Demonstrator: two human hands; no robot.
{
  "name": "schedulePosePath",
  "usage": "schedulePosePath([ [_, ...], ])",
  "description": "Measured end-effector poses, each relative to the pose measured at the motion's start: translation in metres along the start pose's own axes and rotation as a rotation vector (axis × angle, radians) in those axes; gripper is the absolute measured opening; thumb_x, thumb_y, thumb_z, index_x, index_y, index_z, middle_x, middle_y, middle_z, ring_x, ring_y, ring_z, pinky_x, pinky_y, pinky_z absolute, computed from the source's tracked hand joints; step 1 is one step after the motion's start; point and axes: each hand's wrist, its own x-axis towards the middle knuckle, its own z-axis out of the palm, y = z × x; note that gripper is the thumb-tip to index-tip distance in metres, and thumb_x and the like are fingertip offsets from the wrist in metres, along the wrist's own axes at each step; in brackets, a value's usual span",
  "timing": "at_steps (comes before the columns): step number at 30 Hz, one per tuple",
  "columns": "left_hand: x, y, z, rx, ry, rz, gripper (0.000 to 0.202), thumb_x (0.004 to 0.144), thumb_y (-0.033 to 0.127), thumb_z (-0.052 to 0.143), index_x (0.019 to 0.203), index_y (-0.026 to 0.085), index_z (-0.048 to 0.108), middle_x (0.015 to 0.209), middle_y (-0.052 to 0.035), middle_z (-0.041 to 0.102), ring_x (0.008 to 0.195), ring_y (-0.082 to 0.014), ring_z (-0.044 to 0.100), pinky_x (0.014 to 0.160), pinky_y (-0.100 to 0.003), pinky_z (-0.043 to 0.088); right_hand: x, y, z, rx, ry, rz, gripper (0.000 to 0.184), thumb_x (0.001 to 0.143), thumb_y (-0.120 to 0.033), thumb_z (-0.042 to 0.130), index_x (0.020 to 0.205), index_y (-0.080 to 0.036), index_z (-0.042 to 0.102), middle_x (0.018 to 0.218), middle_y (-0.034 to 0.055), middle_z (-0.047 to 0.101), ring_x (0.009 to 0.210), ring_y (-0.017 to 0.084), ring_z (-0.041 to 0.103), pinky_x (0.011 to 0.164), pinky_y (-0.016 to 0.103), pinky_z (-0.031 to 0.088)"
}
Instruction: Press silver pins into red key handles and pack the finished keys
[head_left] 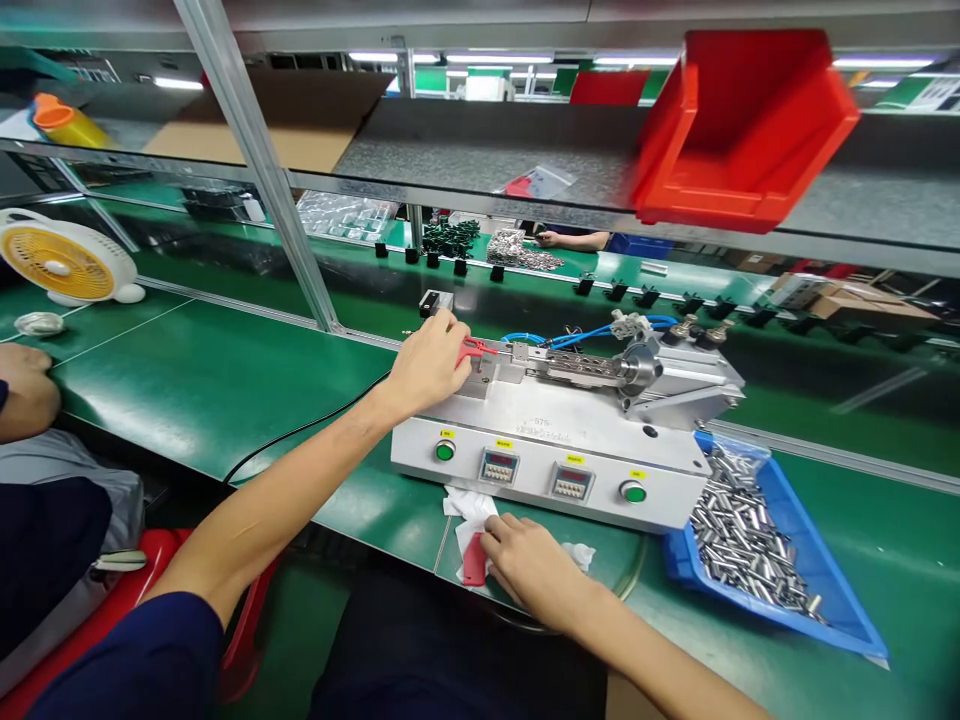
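My left hand [431, 362] is at the left end of a silver bench machine [547, 430]. Its fingers are closed around a red handle-like piece [472, 350], partly hidden by the hand. A thin red tip points right, toward the machine's metal shaft [585, 368]. By the table's front edge, my right hand [536, 570] has bent fingers closed at the side of a small flat red piece [474, 560]. Under that piece lies crumpled white tissue [469, 503]. The right fingertips are partly hidden.
A blue tray [821, 575] full of short metal tubes stands right of the machine. Overhead, a red bin [750, 130] hangs over the shelf edge. At left are a yellow-and-white fan [64, 255] and another person's arm [26, 390]. A black cable [300, 428] crosses the green table.
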Motion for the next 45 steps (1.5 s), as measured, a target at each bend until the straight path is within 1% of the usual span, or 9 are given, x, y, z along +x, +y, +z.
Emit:
schedulePosePath([
  [4,0.018,0.009,0.003,0.169,-0.135,-0.031,0.022,0.096,0.018,0.052,0.114,0.011,0.065,0.117,-0.0175,0.065,0.112,-0.0333,0.065,0.082,-0.039,0.057,-0.005,-0.001,0.000,0.014,0.016,-0.001,0.007,0.097,-0.013,0.059,0.098,-0.016,0.065,0.104,0.0109,0.069,0.090,0.025,0.063,0.074,0.036,0.046],
  [11,0.015,0.010,0.005,0.179,-0.137,-0.031,0.021,0.100,0.024,0.055,0.113,0.012,0.065,0.114,-0.0173,0.068,0.112,-0.0346,0.064,0.081,-0.041,0.056,-0.015,0.001,-0.002,0.091,0.082,-0.009,0.011,0.100,-0.016,0.054,0.099,-0.016,0.065,0.103,0.0108,0.067,0.090,0.024,0.061,0.075,0.036,0.046],
  [19,-0.004,-0.015,0.017,-0.039,0.010,0.074,0.019,0.102,0.028,0.053,0.102,0.017,0.070,0.110,-0.0115,0.073,0.099,-0.0305,0.061,0.085,-0.044,0.049,-0.043,0.019,-0.031,0.240,0.380,0.004,0.018,0.105,-0.021,0.046,0.108,-0.020,0.064,0.098,0.0079,0.068,0.085,0.019,0.064,0.073,0.029,0.049],
  [22,-0.012,-0.026,0.014,-0.183,0.021,0.146,0.016,0.100,0.029,0.056,0.100,0.020,0.070,0.108,-0.0076,0.075,0.097,-0.0283,0.062,0.086,-0.043,0.049,-0.054,0.035,-0.043,0.112,0.563,0.105,0.022,0.107,-0.021,0.042,0.114,-0.020,0.062,0.098,0.0082,0.070,0.083,0.019,0.066,0.071,0.030,0.049],
  [26,-0.056,-0.028,0.018,-0.235,0.212,0.277,0.020,0.103,0.030,0.052,0.104,0.018,0.068,0.104,-0.0092,0.073,0.095,-0.0264,0.063,0.082,-0.040,0.049,-0.077,0.062,-0.039,-0.216,0.729,0.337,0.023,0.107,-0.023,0.042,0.114,-0.017,0.063,0.094,0.0098,0.071,0.079,0.021,0.066,0.067,0.032,0.047],
  [28,-0.084,-0.025,0.025,-0.229,0.175,0.347,0.021,0.104,0.029,0.049,0.107,0.018,0.066,0.101,-0.0084,0.072,0.090,-0.0237,0.064,0.077,-0.036,0.050,-0.089,0.076,-0.031,-0.324,0.725,0.460,0.026,0.108,-0.027,0.041,0.111,-0.016,0.064,0.090,0.0102,0.070,0.074,0.022,0.065,0.062,0.032,0.045],
  [31,-0.111,-0.023,0.034,-0.171,-0.034,0.399,0.023,0.106,0.024,0.043,0.107,0.019,0.065,0.098,-0.0061,0.069,0.083,-0.0200,0.065,0.071,-0.032,0.050,-0.099,0.091,-0.019,-0.263,0.600,0.532,0.034,0.108,-0.033,0.034,0.105,-0.018,0.065,0.085,0.0081,0.066,0.066,0.021,0.062,0.052,0.031,0.039],
  [36,-0.112,-0.026,0.032,-0.149,-0.199,0.350,0.020,0.105,0.019,0.045,0.107,0.022,0.064,0.102,-0.0044,0.067,0.084,-0.0189,0.067,0.071,-0.030,0.051,-0.106,0.109,-0.014,0.118,0.519,0.514,0.026,0.104,-0.036,0.041,0.108,-0.023,0.063,0.089,0.0076,0.070,0.070,0.023,0.068,0.059,0.033,0.051],
  [45,-0.109,-0.018,0.038,-0.149,-0.134,0.244,0.019,0.104,0.020,0.048,0.100,0.024,0.066,0.094,-0.0018,0.069,0.075,-0.0179,0.065,0.069,-0.029,0.048,-0.105,0.114,-0.014,0.284,0.498,0.722,0.012,0.095,-0.037,0.054,0.094,-0.026,0.055,0.075,0.0033,0.072,0.068,0.025,0.073,0.056,0.030,0.047],
])
